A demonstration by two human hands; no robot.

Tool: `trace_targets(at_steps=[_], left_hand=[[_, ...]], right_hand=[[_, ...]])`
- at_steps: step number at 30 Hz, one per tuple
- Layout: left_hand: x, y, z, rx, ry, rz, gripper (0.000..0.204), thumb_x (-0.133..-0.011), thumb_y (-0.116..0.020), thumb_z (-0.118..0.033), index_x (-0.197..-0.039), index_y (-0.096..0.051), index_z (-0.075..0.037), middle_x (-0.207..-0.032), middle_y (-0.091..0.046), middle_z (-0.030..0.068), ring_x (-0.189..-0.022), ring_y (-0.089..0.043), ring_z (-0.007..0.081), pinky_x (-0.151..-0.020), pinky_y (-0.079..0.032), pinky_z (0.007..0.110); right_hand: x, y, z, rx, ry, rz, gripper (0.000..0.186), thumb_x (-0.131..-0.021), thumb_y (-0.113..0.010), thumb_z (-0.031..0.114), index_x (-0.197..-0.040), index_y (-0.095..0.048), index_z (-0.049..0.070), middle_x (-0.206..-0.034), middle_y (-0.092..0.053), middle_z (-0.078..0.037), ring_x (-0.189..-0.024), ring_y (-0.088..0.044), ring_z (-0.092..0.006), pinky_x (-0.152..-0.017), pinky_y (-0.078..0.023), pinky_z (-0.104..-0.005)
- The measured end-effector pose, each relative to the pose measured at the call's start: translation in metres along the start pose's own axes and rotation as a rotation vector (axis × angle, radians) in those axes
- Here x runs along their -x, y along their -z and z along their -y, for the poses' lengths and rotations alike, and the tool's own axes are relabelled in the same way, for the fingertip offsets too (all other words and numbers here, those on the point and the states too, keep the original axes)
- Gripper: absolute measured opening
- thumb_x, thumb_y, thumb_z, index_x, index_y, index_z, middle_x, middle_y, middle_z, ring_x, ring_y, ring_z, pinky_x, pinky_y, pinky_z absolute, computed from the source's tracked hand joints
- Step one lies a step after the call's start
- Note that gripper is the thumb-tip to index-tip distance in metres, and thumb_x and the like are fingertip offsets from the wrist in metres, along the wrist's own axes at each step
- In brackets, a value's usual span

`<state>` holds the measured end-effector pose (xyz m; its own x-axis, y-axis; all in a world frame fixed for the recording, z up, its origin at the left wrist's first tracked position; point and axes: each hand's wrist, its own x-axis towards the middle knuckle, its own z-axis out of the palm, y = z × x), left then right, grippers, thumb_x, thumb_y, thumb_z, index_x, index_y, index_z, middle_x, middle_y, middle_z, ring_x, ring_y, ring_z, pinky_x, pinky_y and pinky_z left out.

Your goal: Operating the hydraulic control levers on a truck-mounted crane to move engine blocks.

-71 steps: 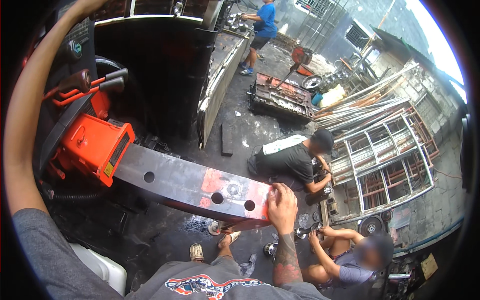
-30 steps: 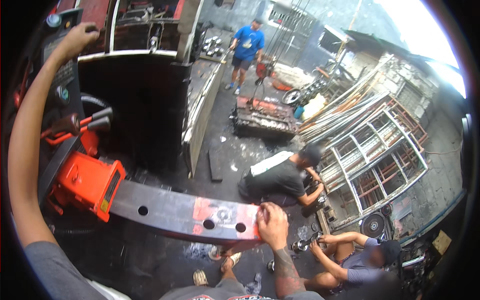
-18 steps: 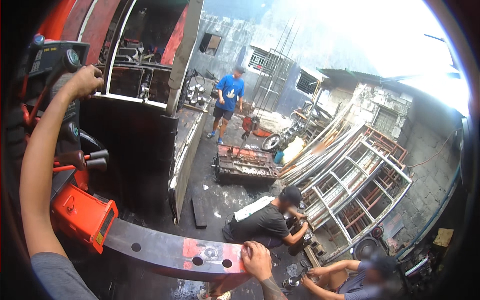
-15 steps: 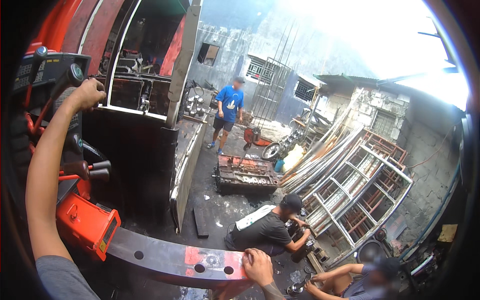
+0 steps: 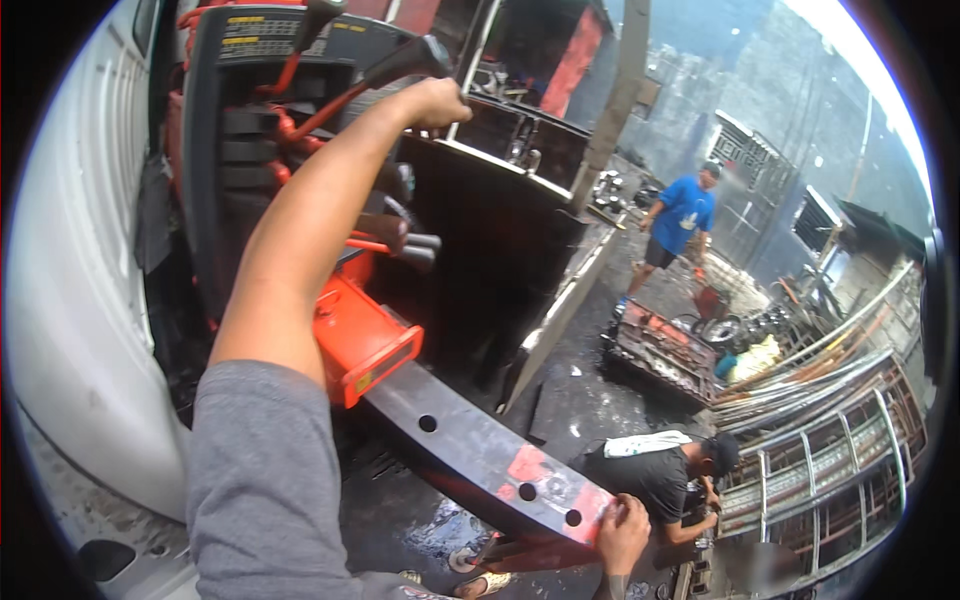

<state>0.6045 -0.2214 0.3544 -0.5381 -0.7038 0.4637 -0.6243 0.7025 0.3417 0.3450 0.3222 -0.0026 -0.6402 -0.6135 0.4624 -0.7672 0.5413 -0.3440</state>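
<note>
My left hand point(image 5: 438, 103) is raised beside the black knob of a control lever point(image 5: 420, 58), its fingers curled. Whatever those fingers close on is hidden. The lever stands on a dark control panel point(image 5: 220, 90) among several red levers with black knobs. My right hand point(image 5: 624, 533) grips the end of a long grey steel beam point(image 5: 470, 440), fingers wrapped over its edge. The beam has round holes and patches of red paint. An orange metal housing point(image 5: 365, 335) sits at its other end.
A person in a blue shirt point(image 5: 684, 215) stands by a large engine block point(image 5: 665, 350) on the ground. Closer, a person in black point(image 5: 645, 475) crouches over parts. Metal frames point(image 5: 820, 490) and pipes point(image 5: 800, 395) lie at right. A white vehicle body point(image 5: 80, 270) is at left.
My view has swung left, shifting the scene rightward and bringing in the white vehicle body. My left hand stays by the lever and my right hand on the beam. The blue-shirted person leans more.
</note>
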Motion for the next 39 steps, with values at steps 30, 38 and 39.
trace_targets(at_steps=[30, 38, 39], left_hand=[[0.127, -0.021, -0.046, -0.676, -0.958, -0.259, 0.008, -0.088, -0.062, -0.013, -0.09, -0.062, -0.005, -0.077, -0.059, 0.0106, -0.083, -0.063, 0.0287, -0.108, -0.042, 0.045], [0.055, -0.054, -0.016, -0.752, -0.763, -0.104, 0.011, -0.091, -0.06, -0.017, -0.091, -0.06, -0.006, -0.084, -0.065, 0.0157, -0.085, -0.064, 0.0355, -0.087, -0.05, 0.046], [0.045, -0.059, -0.013, -0.734, -0.764, -0.106, 0.012, -0.091, -0.06, -0.018, -0.091, -0.06, -0.006, -0.084, -0.065, 0.0162, -0.085, -0.064, 0.0362, -0.084, -0.05, 0.047]], right_hand=[[-0.001, -0.005, -0.006, 0.058, 0.028, -0.099, 0.031, -0.089, -0.06, 0.028, -0.113, -0.064, 0.008, -0.112, -0.063, -0.012, -0.109, -0.058, -0.0311, -0.093, -0.042, -0.0472], [-0.003, 0.005, 0.001, -0.008, -0.014, -0.045, 0.032, -0.088, -0.063, 0.028, -0.111, -0.064, 0.006, -0.108, -0.063, -0.013, -0.107, -0.058, -0.03, -0.092, -0.041, -0.0463], [-0.002, 0.006, 0.001, -0.004, -0.019, -0.076, 0.032, -0.088, -0.063, 0.028, -0.111, -0.064, 0.006, -0.109, -0.063, -0.013, -0.107, -0.058, -0.03, -0.093, -0.041, -0.0463]])
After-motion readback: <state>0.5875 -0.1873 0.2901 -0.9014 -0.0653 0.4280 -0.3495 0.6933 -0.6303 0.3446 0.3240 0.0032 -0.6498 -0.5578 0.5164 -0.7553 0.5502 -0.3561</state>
